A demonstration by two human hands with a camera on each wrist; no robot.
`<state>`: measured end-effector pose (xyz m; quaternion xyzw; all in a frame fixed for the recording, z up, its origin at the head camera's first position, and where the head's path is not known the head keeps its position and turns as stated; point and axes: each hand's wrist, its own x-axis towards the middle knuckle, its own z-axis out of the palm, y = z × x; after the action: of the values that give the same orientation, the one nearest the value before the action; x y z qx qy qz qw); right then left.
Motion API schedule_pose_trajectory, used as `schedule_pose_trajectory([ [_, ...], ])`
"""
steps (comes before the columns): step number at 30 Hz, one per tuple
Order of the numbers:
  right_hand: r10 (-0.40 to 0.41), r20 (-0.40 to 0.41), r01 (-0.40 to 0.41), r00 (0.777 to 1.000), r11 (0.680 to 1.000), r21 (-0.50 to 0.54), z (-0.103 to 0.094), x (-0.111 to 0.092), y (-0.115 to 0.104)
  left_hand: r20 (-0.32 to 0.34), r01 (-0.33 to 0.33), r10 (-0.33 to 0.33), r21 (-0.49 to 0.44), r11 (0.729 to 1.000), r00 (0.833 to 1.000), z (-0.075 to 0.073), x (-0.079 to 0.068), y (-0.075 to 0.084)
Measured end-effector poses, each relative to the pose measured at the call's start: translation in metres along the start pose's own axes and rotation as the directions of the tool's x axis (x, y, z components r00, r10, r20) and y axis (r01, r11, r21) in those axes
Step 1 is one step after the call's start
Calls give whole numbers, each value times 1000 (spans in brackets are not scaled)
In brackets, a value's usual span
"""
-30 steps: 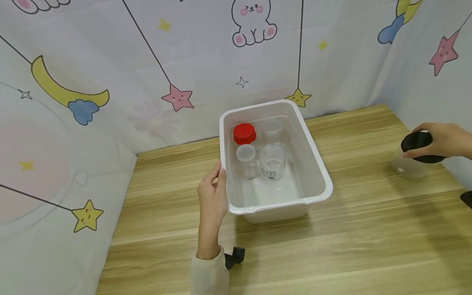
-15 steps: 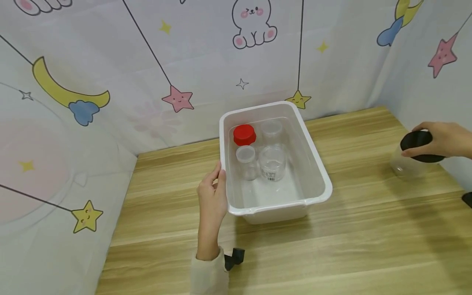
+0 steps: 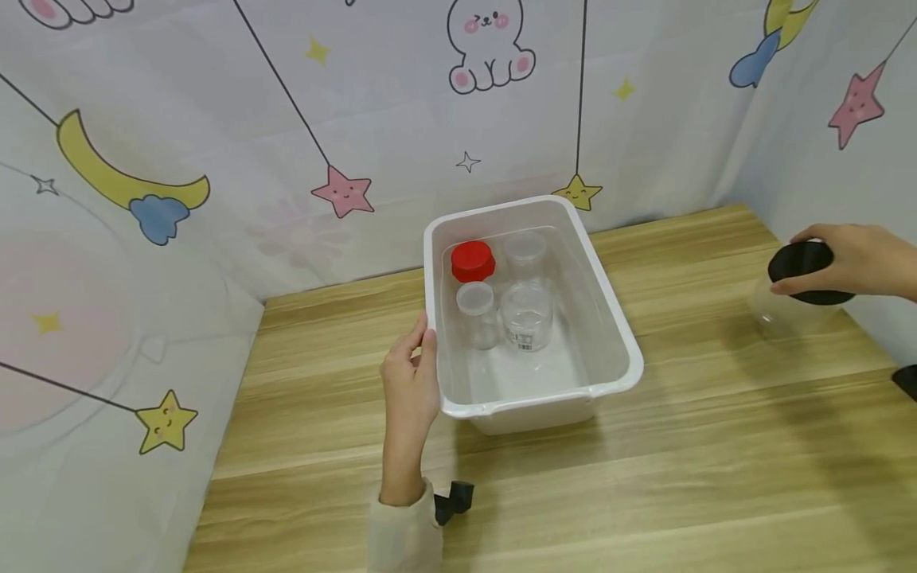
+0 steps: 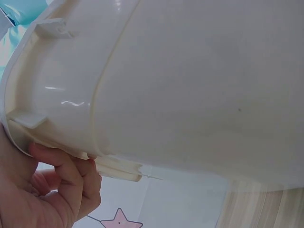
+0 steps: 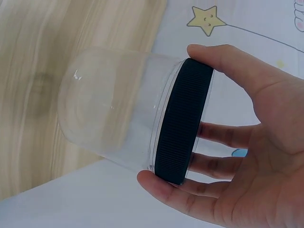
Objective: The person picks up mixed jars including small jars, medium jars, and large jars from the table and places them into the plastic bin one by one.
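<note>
At the tub's left side, my left hand (image 3: pixel 411 382) grips the rim of a deep white plastic tub (image 3: pixel 622 370), fingers curled at the lip in the left wrist view. Inside the tub stand a jar with a red lid (image 3: pixel 473 261), a small clear jar with a whitish lid (image 3: pixel 481 322), a clear jar with a barcode label (image 3: pixel 528 314) and another clear jar (image 3: pixel 526 247) behind. Far right, my right hand (image 3: pixel 870 259) holds a clear plastic jar (image 5: pixel 104 104) by its black ribbed lid (image 5: pixel 184 121), fingers and thumb spread around the lid's edge.
The tub stands on a wood-grain table (image 3: pixel 716 477), near its back edge. A white cloth (image 3: pixel 401 119) printed with stars, moons and a bear hangs behind and at both sides. A black wrist mount (image 3: pixel 454 501) shows beside the left sleeve.
My right hand and the black-lidded jar have shifted slightly up and to the left in the head view. The left hand and the tub keep their places.
</note>
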<state>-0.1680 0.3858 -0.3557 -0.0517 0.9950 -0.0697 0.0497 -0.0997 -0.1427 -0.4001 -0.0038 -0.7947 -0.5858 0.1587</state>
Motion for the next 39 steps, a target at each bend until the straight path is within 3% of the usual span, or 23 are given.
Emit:
schedule_pose_trajectory([
  [39, -96, -2, 95, 995, 995, -15, -40, 3, -55, -5, -23, 23, -5, 1000, 1000, 2, 0, -2],
])
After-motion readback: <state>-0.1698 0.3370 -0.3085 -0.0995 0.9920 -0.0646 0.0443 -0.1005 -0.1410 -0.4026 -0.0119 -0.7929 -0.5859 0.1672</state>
